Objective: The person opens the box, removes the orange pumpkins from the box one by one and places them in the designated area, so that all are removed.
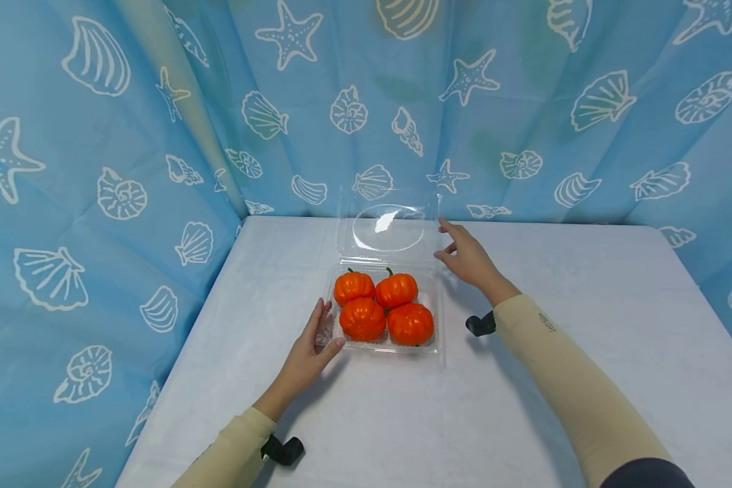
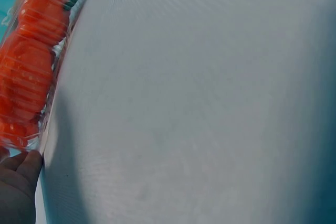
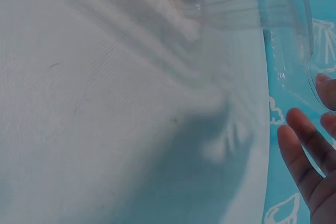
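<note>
The left hand (image 1: 308, 356) is open, its extended fingers lying along the side wall of a clear, rectangular plastic tray (image 1: 390, 349) and its thumb at the tray's near corner. The tray is just to the right of this hand, sitting on a white, cloth-covered worktop (image 1: 396, 420). Inside it, to the right of the left hand's fingers, are four glossy, orange-red, ribbed, pumpkin-shaped pieces, set two by two: the near-left piece (image 1: 362, 319) is closest to that hand, the near-right piece (image 1: 411, 324) lies farther right, and the far-left piece (image 1: 354, 287) and far-right piece (image 1: 396, 290) sit beyond them, each of these two with a green stem.

The right hand (image 1: 470, 261) is also open, fingers spread, with a fingertip at the side edge of the clear plastic hinged lid (image 1: 385, 222). The lid stands raised from the far side of the tray, to the left of the right hand; the pieces lie to its left and closer to the person.

Beyond both hands hangs a blue curtain (image 1: 311, 142) printed with white shells and starfish. Beige sleeves cover both forearms, and a small black device (image 1: 481, 325) sits below the right wrist.
</note>
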`<state>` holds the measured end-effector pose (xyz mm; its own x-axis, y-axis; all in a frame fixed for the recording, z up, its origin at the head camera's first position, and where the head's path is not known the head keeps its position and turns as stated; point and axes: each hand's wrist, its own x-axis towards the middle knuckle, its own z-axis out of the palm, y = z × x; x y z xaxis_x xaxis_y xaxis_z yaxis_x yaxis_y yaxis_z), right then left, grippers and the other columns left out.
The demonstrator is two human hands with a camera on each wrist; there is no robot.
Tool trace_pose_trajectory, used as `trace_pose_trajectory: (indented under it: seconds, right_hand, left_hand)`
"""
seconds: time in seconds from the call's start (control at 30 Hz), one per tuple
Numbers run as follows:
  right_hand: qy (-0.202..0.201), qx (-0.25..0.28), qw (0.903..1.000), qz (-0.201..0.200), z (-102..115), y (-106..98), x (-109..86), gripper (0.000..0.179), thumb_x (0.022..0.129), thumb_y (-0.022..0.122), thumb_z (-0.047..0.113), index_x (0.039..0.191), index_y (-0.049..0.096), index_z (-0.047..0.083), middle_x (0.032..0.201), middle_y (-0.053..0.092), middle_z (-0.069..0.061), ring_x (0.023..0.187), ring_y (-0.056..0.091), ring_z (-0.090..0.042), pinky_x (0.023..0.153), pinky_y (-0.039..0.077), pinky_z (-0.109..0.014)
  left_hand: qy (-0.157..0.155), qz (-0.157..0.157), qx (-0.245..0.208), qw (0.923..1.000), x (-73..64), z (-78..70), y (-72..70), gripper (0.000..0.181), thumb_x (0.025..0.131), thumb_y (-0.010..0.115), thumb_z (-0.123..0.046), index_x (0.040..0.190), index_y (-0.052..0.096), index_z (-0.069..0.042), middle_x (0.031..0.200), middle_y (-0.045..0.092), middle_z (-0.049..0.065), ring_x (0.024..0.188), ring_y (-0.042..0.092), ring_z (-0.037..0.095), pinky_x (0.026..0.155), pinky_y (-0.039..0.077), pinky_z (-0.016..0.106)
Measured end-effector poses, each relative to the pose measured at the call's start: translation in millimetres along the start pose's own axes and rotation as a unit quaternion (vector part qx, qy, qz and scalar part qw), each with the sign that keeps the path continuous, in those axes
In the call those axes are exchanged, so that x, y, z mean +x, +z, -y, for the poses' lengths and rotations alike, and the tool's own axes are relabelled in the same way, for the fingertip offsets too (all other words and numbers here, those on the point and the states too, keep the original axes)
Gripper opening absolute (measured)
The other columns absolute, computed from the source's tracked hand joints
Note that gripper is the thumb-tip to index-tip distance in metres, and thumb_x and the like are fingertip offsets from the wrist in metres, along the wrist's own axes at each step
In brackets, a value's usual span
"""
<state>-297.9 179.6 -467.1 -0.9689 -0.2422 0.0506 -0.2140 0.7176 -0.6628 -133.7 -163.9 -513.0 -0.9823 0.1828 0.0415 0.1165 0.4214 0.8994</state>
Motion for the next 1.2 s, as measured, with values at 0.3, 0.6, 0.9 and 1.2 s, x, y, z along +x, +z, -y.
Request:
trace_pose_trajectory:
  seconds: [0.3, 0.6, 0.9, 1.2]
  right_hand:
    - [0.041, -0.003, 0.998, 0.049, -8, 4, 1.9, 0.064, 0.105, 0.057, 0.02, 0.16, 0.028, 0.007, 0.153, 0.045, -0.018, 0.114, 0.059, -0.035, 0.097, 0.055, -0.048]
    - [0.071, 0.022, 0.9953, 0.062, -11, 8, -0.9, 0.051, 0.106, 0.055, 0.026, 0.152, 0.044, 0.007, 0.143, 0.056, -0.017, 0.108, 0.063, -0.031, 0.093, 0.058, -0.045]
    - [0.07, 0.023, 0.9961, 0.048, -16, 10, -0.8, 0.048, 0.106, 0.055, 0.03, 0.148, 0.048, 0.008, 0.142, 0.056, -0.016, 0.108, 0.062, -0.031, 0.092, 0.058, -0.045]
    - [0.048, 0.014, 0.9983, 0.03, -13, 6, -5.7, 0.047, 0.105, 0.056, 0.028, 0.147, 0.05, 0.007, 0.138, 0.056, -0.018, 0.112, 0.058, -0.033, 0.093, 0.057, -0.046]
  left_hand:
    - [0.007, 0.002, -0.005, 1.0, -0.8, 1.1, 0.1, 0.088, 0.098, 0.069, -0.02, 0.164, 0.013, -0.011, 0.166, 0.029, 0.005, 0.153, 0.025, 0.025, 0.118, 0.029, 0.053]
    - [0.004, -0.004, -0.006, 1.0, -1.0, 2.5, 0.9, 0.087, 0.097, 0.07, -0.019, 0.164, 0.014, -0.013, 0.166, 0.03, 0.005, 0.153, 0.026, 0.026, 0.117, 0.031, 0.053]
    - [0.003, -0.009, 0.002, 1.0, -0.3, 1.6, 1.9, 0.089, 0.097, 0.07, -0.022, 0.164, 0.014, -0.012, 0.165, 0.031, 0.003, 0.153, 0.026, 0.023, 0.118, 0.03, 0.049]
    - [-0.004, -0.012, 0.001, 0.9999, -0.4, 0.9, 1.0, 0.089, 0.096, 0.071, -0.023, 0.165, 0.015, -0.013, 0.165, 0.032, 0.002, 0.152, 0.027, 0.025, 0.113, 0.038, 0.05]
